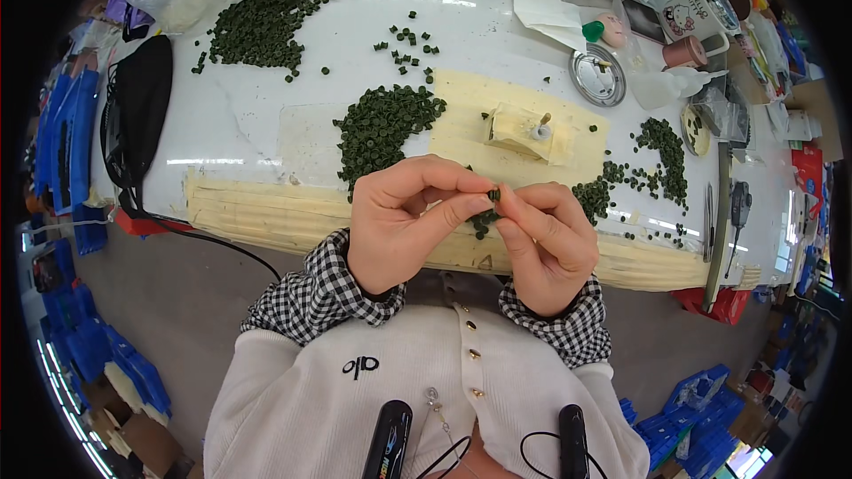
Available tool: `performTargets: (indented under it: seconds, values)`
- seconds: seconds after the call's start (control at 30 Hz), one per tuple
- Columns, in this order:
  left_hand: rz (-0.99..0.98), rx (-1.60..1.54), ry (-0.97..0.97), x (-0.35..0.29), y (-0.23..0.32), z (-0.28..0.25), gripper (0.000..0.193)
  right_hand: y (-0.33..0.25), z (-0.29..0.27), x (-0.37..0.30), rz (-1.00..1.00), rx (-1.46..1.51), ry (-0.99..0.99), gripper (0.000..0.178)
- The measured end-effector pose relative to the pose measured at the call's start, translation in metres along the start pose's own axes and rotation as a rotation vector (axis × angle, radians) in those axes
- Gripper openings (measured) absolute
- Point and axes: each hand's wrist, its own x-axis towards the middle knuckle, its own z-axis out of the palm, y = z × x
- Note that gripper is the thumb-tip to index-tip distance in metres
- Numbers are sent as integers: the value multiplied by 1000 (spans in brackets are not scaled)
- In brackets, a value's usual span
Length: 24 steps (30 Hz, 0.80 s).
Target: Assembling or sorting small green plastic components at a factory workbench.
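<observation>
Fingertips of both hands meet over the table's near edge. Between them is a tiny dark green ring-shaped part [494, 195], pinched by thumb and forefinger of my left hand [395, 226] on one side and of my right hand [552, 244] on the other. Its finer details are too small to make out. A few similar green parts [482, 224] lie just under the fingertips. Beyond my left hand is a heap of green parts [377, 133]. Past the hands, a small tape-covered block [524, 131] with an upright pin sits on yellowish tape [461, 93].
A larger green heap [266, 27] lies far left, with smaller parts [666, 160] scattered at right. A black pouch [142, 115] and cable are at left. A round metal dish [597, 75], a thread spool [685, 53] and tweezers [708, 222] are at right.
</observation>
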Motion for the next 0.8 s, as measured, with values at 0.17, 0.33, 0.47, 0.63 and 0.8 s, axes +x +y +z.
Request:
performTargets:
  seconds: [0.17,0.33,0.47,0.63,0.8]
  values:
    - [5,-9,16,-2,-2,0,16,2,0,0,-10,11,-5,34]
    - [-28,-33,36,-1,-1,-1,15,1,1,1,1,9,1,33]
    - [-32,-24,42,-2,-2,-2,14,1,3,2,-2,14,-17,34]
    - [-60,-58,52,-2,-2,-2,13,4,3,2,-48,-14,-35,32]
    - [-93,-94,50,-1,-4,-4,14,2,4,3,-63,-55,-28,29]
